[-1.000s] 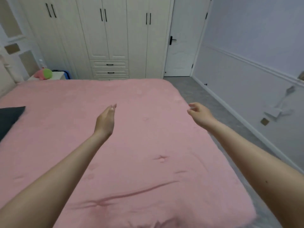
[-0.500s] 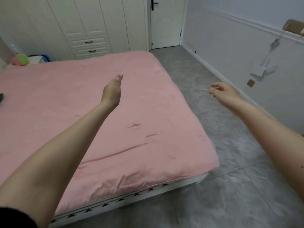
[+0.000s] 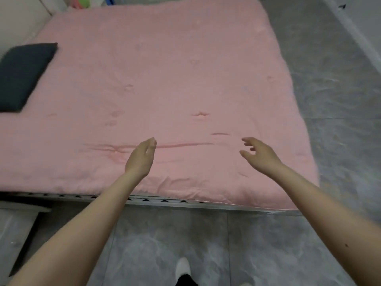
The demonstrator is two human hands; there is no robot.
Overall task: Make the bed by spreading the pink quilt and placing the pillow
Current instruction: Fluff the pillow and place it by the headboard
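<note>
The pink quilt (image 3: 169,83) lies spread flat over the whole bed, with a long crease and a few small puckers near its front edge. A dark grey pillow (image 3: 22,73) rests on the quilt at the left side of the bed. My left hand (image 3: 140,159) hovers above the quilt's front part, fingers loosely together, holding nothing. My right hand (image 3: 259,155) is beside it to the right, fingers spread and empty. Both forearms reach in from the bottom of the view.
The white bed frame (image 3: 165,201) shows under the quilt's front edge. Grey tiled floor (image 3: 329,120) runs along the right side and in front of the bed. My white shoe (image 3: 182,267) stands on it. A pink and green toy (image 3: 81,1) sits beyond the far left corner.
The view has tilted down and swung left, so the pillow and the bed's front edge show. Both hands have come down lower and closer together over the quilt's front part.
</note>
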